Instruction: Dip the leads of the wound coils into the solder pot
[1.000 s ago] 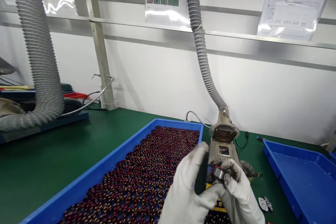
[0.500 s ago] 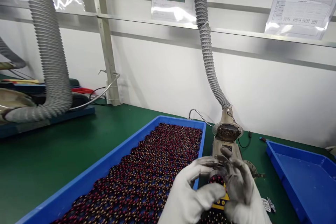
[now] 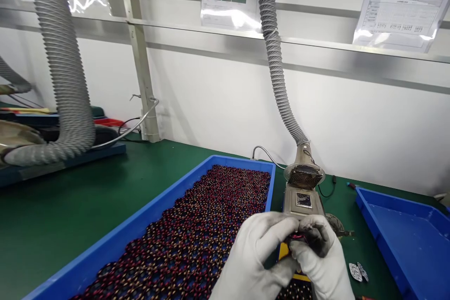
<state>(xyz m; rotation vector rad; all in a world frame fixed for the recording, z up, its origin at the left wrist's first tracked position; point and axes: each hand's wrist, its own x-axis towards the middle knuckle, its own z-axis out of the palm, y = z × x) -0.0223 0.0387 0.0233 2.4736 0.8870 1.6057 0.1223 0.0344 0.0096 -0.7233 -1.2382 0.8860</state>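
Both my hands wear white gloves with grey, soiled fingertips. My left hand (image 3: 258, 253) and my right hand (image 3: 325, 255) meet at the lower right, fingers pinched together. Between the fingertips shows a small dark part with pinkish-red bits (image 3: 298, 236), mostly covered by the gloves. Just behind and below the hands is a yellow piece (image 3: 284, 250), partly hidden. Under them lie more black parts with pale dots (image 3: 294, 289). To the left, a long blue tray (image 3: 105, 239) holds a layer of small black parts with red and gold dots (image 3: 197, 225).
A metal fume extractor (image 3: 304, 178) with a grey ribbed hose (image 3: 276, 61) stands beyond my hands. A second blue tray (image 3: 408, 239) is at the right, with small silvery pieces (image 3: 357, 272) beside it. Another thick hose (image 3: 59, 61) hangs at left over the green table (image 3: 151, 164).
My fingers have lowered and closed in around the small dark part, which was more exposed before. The extractor's top plate now shows above my hands. The view has shifted slightly.
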